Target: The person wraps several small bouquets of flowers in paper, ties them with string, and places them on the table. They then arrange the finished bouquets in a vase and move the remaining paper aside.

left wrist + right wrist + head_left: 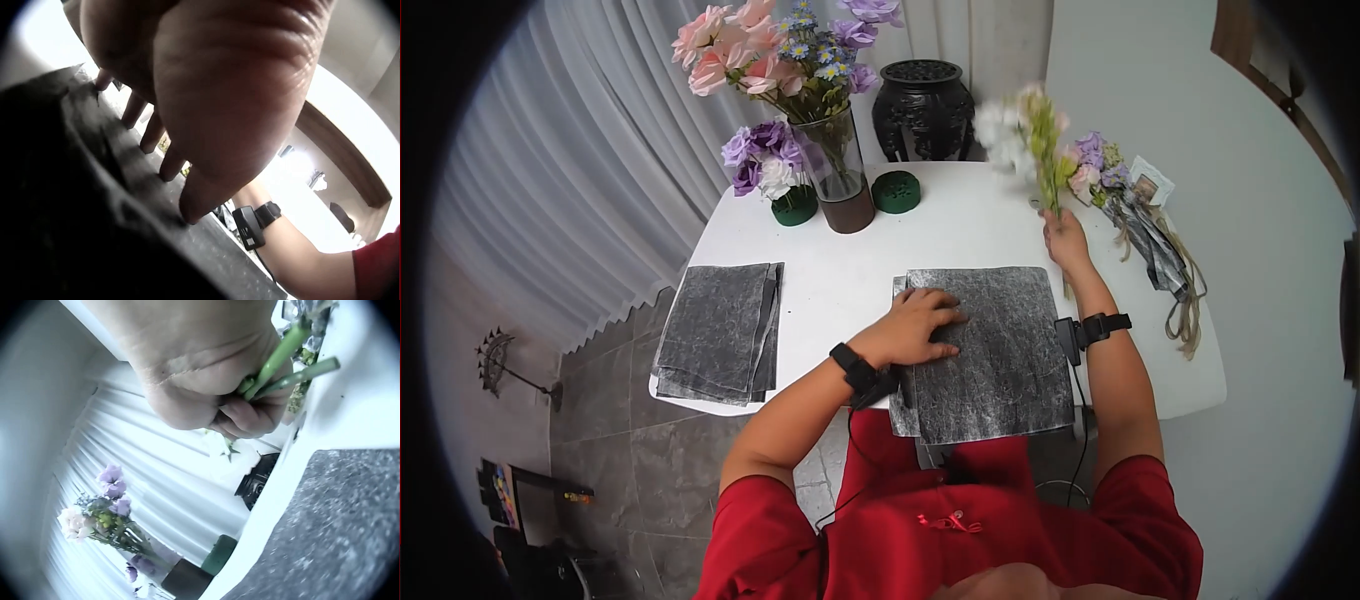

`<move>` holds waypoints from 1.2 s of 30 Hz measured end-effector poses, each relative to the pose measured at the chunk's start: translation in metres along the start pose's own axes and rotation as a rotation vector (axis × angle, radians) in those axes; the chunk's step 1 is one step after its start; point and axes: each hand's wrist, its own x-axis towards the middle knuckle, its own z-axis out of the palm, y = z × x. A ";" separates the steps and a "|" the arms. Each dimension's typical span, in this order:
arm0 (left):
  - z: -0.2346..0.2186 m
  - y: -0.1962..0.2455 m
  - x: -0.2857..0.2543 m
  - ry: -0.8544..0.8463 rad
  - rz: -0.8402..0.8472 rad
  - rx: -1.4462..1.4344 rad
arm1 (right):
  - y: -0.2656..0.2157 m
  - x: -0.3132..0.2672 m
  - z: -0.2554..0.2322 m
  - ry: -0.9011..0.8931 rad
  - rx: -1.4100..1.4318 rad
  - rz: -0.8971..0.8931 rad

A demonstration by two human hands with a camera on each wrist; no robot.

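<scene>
My left hand (913, 328) rests with spread fingers on a stack of dark grey, mottled sheets (1000, 360) at the table's front edge. In the left wrist view, the fingertips (192, 209) touch the sheet's surface. Over the right side of the table, my right hand (1068, 245) grips a bunch of artificial flowers (1025, 145) by the stems. Its white and pale pink blooms are blurred and point away from me. The right wrist view shows green stems (284, 359) coming out of the curled fist, with the cut ends below the hand.
Another stack of grey sheets (715, 325) lies at the left. Behind stand a glass vase (840, 165) of pink and purple flowers, green floral foam (897, 192) and a black stool (923, 110). A wrapped bouquet (1145, 235) with trailing twine lies at the right.
</scene>
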 end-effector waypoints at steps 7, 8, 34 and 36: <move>-0.003 -0.012 0.022 0.370 -0.091 -0.346 | -0.102 -0.126 0.010 0.063 0.648 -0.408; -0.002 -0.011 0.023 0.448 -0.138 -0.570 | -0.104 -0.135 0.015 -0.005 0.659 -0.419; 0.040 -0.002 0.014 0.235 0.295 -0.715 | -0.047 -0.211 0.094 -0.137 0.358 -0.424; 0.031 0.002 0.011 0.074 0.147 -0.736 | -0.049 -0.211 0.095 -0.132 0.383 -0.419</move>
